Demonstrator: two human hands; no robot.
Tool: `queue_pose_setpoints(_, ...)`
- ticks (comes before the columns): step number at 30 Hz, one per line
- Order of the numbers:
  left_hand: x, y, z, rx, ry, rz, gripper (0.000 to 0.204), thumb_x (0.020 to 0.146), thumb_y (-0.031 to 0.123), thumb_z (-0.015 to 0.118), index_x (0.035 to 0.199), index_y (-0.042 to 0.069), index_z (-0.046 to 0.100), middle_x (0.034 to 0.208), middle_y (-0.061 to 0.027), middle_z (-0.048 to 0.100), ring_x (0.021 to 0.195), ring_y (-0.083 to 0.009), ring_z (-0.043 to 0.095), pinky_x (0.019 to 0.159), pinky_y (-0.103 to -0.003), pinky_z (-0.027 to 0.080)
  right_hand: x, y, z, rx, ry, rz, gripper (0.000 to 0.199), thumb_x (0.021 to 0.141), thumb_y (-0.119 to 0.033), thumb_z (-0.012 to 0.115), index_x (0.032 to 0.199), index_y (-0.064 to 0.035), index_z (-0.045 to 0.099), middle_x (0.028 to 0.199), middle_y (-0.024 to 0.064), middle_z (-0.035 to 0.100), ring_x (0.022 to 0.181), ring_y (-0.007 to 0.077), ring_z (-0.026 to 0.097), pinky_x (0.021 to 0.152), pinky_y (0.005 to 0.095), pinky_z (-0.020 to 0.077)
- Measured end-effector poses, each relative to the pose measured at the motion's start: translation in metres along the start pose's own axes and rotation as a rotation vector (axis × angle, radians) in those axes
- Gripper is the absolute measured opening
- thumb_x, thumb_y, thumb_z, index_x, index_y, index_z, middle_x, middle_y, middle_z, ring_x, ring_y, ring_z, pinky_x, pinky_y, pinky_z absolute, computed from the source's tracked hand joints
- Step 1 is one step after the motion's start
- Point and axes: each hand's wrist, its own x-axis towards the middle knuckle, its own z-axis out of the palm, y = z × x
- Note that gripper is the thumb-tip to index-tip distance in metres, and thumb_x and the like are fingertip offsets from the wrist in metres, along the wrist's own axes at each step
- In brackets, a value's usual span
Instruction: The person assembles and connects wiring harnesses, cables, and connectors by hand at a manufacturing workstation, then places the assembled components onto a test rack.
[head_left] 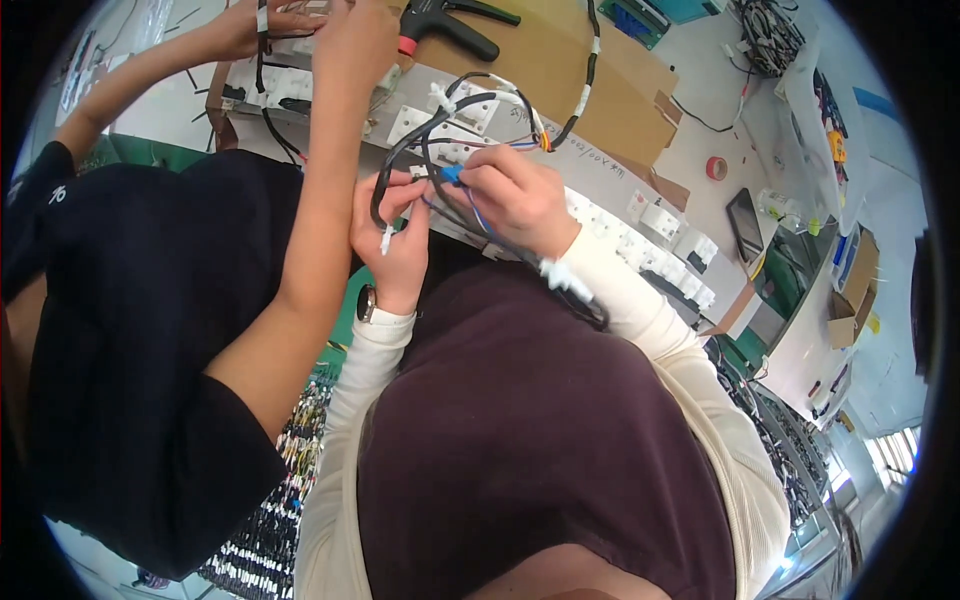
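My right hand (520, 200) pinches a small blue connector (452, 175) on thin wires. Close to its left, my left hand (392, 235) has its thumb and fingers closed round part of a black cable harness (425, 128), near a small white connector (418, 172). Loops of the harness rise over both hands, with coloured wires (543, 140) at one bend. White connectors (565, 278) hang from it below my right wrist. Exactly what the left fingertips grip is partly hidden by the cables.
Rows of white sockets (610, 235) line the board in front of me. Cardboard (560, 75) lies behind, with a black gun-shaped hand tool (450, 28). At my left a co-worker's arm (335, 150) reaches across the bench. A phone (745, 225) and red tape roll (716, 168) lie right.
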Motion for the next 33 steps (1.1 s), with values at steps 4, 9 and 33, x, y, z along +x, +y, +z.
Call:
queue_pose_setpoints(4, -0.004, -0.003, 0.005, -0.060, 0.087, 0.022, 0.017, 0.085, -0.012, 0.068, 0.100, -0.005, 0.066, 0.107, -0.0108, 0.062, 0.097, -0.0176, 0.066, 0.083, -0.027, 0.054, -0.013, -0.004, 0.023, -0.074, -0.060, 0.057, 0.021, 0.069, -0.012, 0.081, 0.080, -0.0098, 0.063, 0.080, 0.0032, 0.060, 0.068, 0.0204, 0.064, 0.057, 0.0324, 0.0519)
queue_pose_setpoints(9, -0.001, -0.015, 0.006, -0.039, 0.047, 0.113, 0.018, 0.085, -0.012, 0.069, 0.101, -0.006, 0.064, 0.117, -0.0157, 0.064, 0.095, -0.0188, 0.066, 0.083, -0.029, 0.055, -0.009, -0.008, 0.017, -0.016, -0.066, 0.106, 0.026, 0.068, -0.009, 0.077, 0.092, -0.0093, 0.068, 0.081, 0.0046, 0.061, 0.075, 0.0235, 0.065, 0.063, 0.0334, 0.0537)
queue_pose_setpoints(33, 0.001, -0.004, 0.032, -0.281, 0.053, -0.144, 0.027, 0.084, -0.007, 0.071, 0.110, -0.006, 0.065, 0.092, -0.0068, 0.061, 0.078, -0.0145, 0.067, 0.068, -0.026, 0.058, 0.027, 0.028, -0.004, 0.005, 0.062, 0.213, 0.024, 0.071, -0.010, 0.086, 0.090, -0.0057, 0.072, 0.091, 0.0084, 0.071, 0.082, 0.0236, 0.069, 0.071, 0.0321, 0.0550)
